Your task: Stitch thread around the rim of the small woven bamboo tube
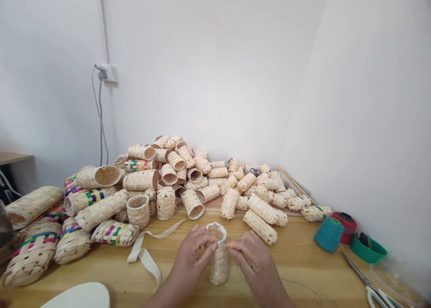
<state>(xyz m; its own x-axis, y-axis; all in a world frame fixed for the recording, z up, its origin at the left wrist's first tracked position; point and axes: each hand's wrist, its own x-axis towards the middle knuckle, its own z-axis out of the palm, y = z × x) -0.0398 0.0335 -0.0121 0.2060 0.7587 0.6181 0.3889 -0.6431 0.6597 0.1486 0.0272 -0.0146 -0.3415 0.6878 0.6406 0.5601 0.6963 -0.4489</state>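
Observation:
A small upright woven basket [218, 263], a pale cylinder with a white strip around its rim, stands on the wooden table between my hands. My left hand [195, 254] pinches the rim on its near left side. Beside the rim on the right, my right hand [251, 256] has thumb and fingertips pressed together. Dark thread [311, 291] hangs by these fingers and trails across the table to the right; whether a needle is in the pinch is too small to tell. Left of my left hand, a white fabric strip [148, 261] lies loosely curled.
Many woven cylinders [166, 202] are heaped against the wall, some with coloured bands [116, 232]. At right are a blue thread cone [329, 235], a red cone [345, 227], a green tape roll [368, 249] and scissors [363, 276]. A white oval piece [81, 297] lies front left.

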